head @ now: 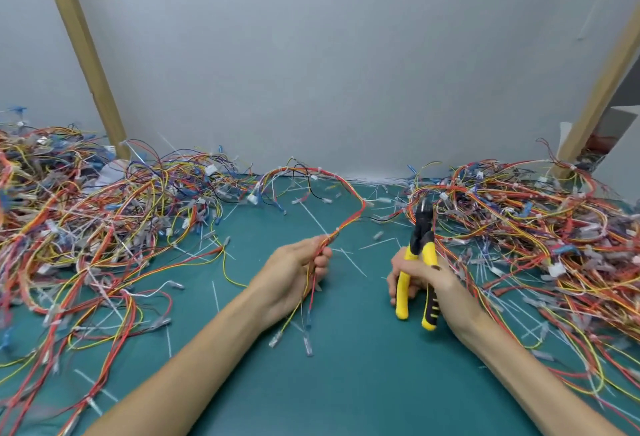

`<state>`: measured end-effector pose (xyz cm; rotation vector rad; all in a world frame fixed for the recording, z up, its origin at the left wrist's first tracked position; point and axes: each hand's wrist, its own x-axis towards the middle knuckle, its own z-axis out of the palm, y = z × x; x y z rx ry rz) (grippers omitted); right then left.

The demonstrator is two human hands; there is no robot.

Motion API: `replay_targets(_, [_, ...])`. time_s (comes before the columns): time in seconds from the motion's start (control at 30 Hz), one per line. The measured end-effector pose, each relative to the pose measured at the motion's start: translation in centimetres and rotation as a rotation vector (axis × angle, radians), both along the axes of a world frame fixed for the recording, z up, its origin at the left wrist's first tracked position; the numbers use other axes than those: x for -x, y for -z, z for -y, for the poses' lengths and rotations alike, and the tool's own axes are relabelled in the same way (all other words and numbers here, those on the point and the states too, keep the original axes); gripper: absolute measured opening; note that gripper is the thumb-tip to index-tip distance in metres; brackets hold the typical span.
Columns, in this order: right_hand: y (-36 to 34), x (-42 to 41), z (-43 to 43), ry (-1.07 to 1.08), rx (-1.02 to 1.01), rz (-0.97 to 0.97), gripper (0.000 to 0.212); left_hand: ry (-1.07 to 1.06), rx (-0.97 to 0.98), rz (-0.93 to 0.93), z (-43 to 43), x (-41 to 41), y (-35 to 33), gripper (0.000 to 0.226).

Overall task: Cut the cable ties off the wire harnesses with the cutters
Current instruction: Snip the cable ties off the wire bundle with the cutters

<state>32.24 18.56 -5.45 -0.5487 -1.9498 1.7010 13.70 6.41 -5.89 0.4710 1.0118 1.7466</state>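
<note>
Left hand (299, 269): pinching a red-and-yellow bundled wire harness (346, 224), lifting it clear for cutting.
Right hand (427, 280): gripping yellow-handled steel cutters (420, 248), blades pointing upward, ready.

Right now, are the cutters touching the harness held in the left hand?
Apart. The head view shows the cutters in the right hand, blades raised, with bare green mat between them and the harness bundle that the left hand grips.

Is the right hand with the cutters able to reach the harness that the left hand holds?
Probably yes. The right hand grips the cutters, tips up, close beside the harness pinched in the left hand. Between them lies only green mat with cut tie scraps; nothing blocks the way.
</note>
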Motion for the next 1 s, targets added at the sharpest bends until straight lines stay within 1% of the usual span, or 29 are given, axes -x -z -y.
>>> replay_targets(0.07, [0.2, -0.2, 0.2, -0.114, -0.077, 0.070, 0.032, 0.031, -0.072, 0.067, -0.3, 0.9, 0.4, 0.027])
replay_targets(0.17, [0.5, -0.3, 0.6, -0.175, -0.131, 0.128, 0.043, 0.052, -0.116, 0.005, -0.5, 1.5, 1.3, 0.041])
replay_targets(0.27, [0.3, -0.3, 0.8, -0.128, -0.129, 0.117, 0.042, 0.070, -0.137, -0.043, -0.4, 1.7, 2.0, 0.040])
replay_targets(0.3, [0.3, -0.3, 0.7, -0.098, -0.156, 0.116, 0.044, 0.073, -0.139, -0.061, -0.4, 1.7, 2.0, 0.040])
replay_targets(0.37, [0.4, -0.2, 0.7, -0.029, -0.258, 0.137, 0.056, 0.083, -0.145, -0.088, -0.3, 1.7, 2.1, 0.039])
replay_targets(0.43, [0.5, -0.1, 0.8, 0.023, -0.346, 0.165, 0.056, 0.085, -0.165, -0.096, -0.2, 1.6, 2.3, 0.038])
replay_targets(0.47, [0.5, -0.2, 0.8, 0.046, -0.358, 0.169, 0.055, 0.079, -0.171, -0.099, -0.2, 1.5, 2.3, 0.038])
replay_targets(0.63, [0.0, -0.3, 0.4, 0.129, -0.204, 0.078, 0.059, 0.053, -0.131, -0.127, -0.3, 1.1, 1.8, 0.039])
replay_targets(0.8, [-0.2, -0.4, 0.6, 0.123, -0.210, 0.054, 0.064, -0.014, -0.136, -0.075, -2.6, -0.5, 0.8, 0.034])
replay_targets(0.9, [-0.2, -0.5, 0.5, 0.124, -0.221, 0.072, 0.066, 0.007, -0.120, -0.110, -2.9, -0.9, 0.9, 0.032])
replay_targets(1.0, [-0.2, -0.6, 0.5, 0.127, -0.220, 0.075, 0.067, 0.034, -0.119, -0.135, -0.7, 0.0, 1.1, 0.034])
